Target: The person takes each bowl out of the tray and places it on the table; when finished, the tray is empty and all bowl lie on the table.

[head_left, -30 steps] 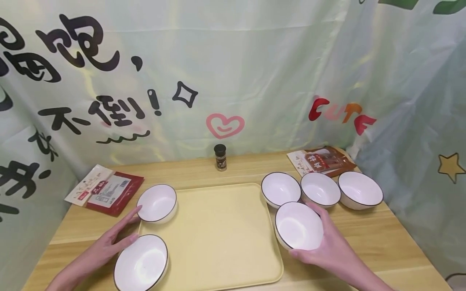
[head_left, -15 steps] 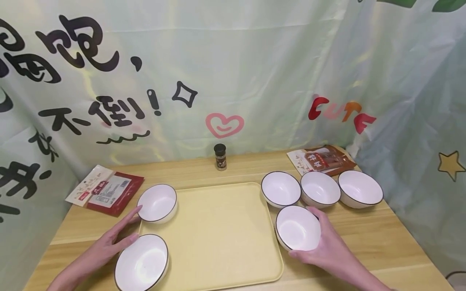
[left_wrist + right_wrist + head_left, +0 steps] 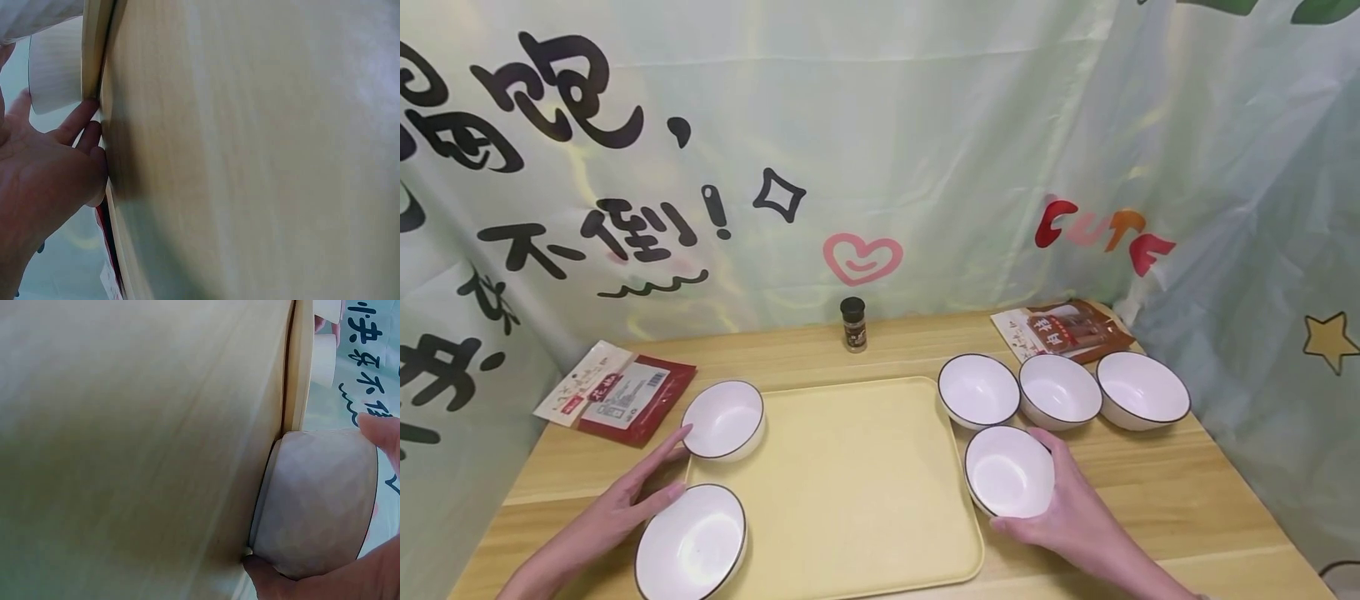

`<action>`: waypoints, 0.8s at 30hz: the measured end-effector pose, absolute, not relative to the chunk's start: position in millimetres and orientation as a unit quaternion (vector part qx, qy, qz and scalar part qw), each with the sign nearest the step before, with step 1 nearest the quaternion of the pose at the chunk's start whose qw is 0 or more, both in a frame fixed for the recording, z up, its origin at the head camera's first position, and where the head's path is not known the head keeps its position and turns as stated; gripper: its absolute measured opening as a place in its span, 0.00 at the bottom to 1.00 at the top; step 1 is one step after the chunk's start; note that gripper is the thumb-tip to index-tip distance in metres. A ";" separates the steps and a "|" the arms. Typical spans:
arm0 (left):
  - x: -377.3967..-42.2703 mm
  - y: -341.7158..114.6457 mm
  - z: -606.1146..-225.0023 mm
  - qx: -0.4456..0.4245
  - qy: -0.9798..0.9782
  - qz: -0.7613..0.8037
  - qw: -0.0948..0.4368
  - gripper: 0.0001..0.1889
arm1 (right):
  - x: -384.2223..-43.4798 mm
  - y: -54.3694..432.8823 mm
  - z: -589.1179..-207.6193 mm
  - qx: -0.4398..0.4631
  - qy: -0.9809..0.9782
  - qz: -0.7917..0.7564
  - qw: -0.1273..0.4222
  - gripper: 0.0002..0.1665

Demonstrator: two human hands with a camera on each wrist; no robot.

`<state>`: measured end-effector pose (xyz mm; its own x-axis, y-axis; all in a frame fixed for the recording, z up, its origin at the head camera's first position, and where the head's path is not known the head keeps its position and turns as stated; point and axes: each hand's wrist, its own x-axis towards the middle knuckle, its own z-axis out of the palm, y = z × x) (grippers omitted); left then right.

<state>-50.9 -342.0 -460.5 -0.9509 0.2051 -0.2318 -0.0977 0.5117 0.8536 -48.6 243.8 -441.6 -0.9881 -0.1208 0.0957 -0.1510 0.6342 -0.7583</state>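
The nearest bowl (image 3: 691, 542) is standing at the left side of a yellow tray (image 3: 857, 492); the left hand (image 3: 625, 504) is resting beside it, fingers wide apart, the index fingertip reaching the rim of a second bowl (image 3: 724, 419); the right hand (image 3: 1071, 508) is holding a white bowl (image 3: 1009, 473) between thumb and fingers, at the tray's right edge; beyond, three bowls (image 3: 1061, 390) are standing in a row; behind them a brown packet (image 3: 1067, 331) is lying.

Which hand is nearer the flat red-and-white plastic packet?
Left. The left hand is in front of the packet; the right hand grips a round black-rimmed white bowl across the rectangular yellow tray.
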 end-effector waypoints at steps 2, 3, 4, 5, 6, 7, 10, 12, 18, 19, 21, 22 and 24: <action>-50.8 -342.1 -460.0 0.024 0.855 0.491 0.164 0.41 | -48.7 243.6 -442.4 0.076 -0.904 0.421 0.019 0.78; -50.7 -342.0 -459.7 0.017 0.854 0.491 0.169 0.41 | -48.7 243.6 -442.6 0.076 -0.904 0.420 0.020 0.78; -50.7 -342.0 -459.6 0.016 0.854 0.490 0.172 0.41 | -48.7 243.5 -442.6 0.076 -0.904 0.421 0.020 0.78; -50.9 -342.0 -459.6 0.013 0.854 0.490 0.175 0.41 | -48.7 243.6 -442.5 0.077 -0.904 0.420 0.019 0.78; -51.1 -342.0 -459.7 0.015 0.854 0.490 0.174 0.41 | -48.9 243.7 -442.2 0.077 -0.904 0.421 0.017 0.78; -51.4 -342.1 -459.9 0.015 0.855 0.489 0.174 0.41 | -49.2 243.8 -441.9 0.077 -0.904 0.421 0.014 0.78; -52.0 -342.6 -460.6 0.021 0.856 0.488 0.168 0.41 | -49.9 244.7 -440.8 0.078 -0.902 0.425 0.005 0.79; -52.1 -342.7 -461.0 0.019 0.856 0.488 0.168 0.41 | -50.5 245.6 -440.2 0.080 -0.899 0.431 -0.001 0.79; -51.5 -342.5 -460.3 0.014 0.853 0.493 0.174 0.41 | -52.4 247.7 -440.2 0.087 -0.889 0.449 -0.022 0.79; -51.2 -342.7 -460.1 0.019 0.854 0.492 0.169 0.41 | -52.7 248.0 -440.1 0.088 -0.888 0.451 -0.025 0.79; -50.6 -343.3 -460.0 0.028 0.858 0.487 0.159 0.40 | -53.1 248.3 -439.5 0.089 -0.887 0.452 -0.027 0.78; -50.3 -343.3 -459.8 0.033 0.860 0.485 0.154 0.40 | -53.1 248.1 -439.2 0.088 -0.887 0.452 -0.026 0.77; -49.2 -343.2 -459.3 0.040 0.865 0.479 0.146 0.40 | -52.9 247.2 -438.7 0.084 -0.886 0.455 -0.019 0.74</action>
<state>-49.2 -343.2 -459.3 -0.9540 0.2098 -0.2141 -0.0699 0.5387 0.8396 -52.9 247.2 -438.7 -0.9851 -0.1664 0.0436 -0.1324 0.5718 -0.8097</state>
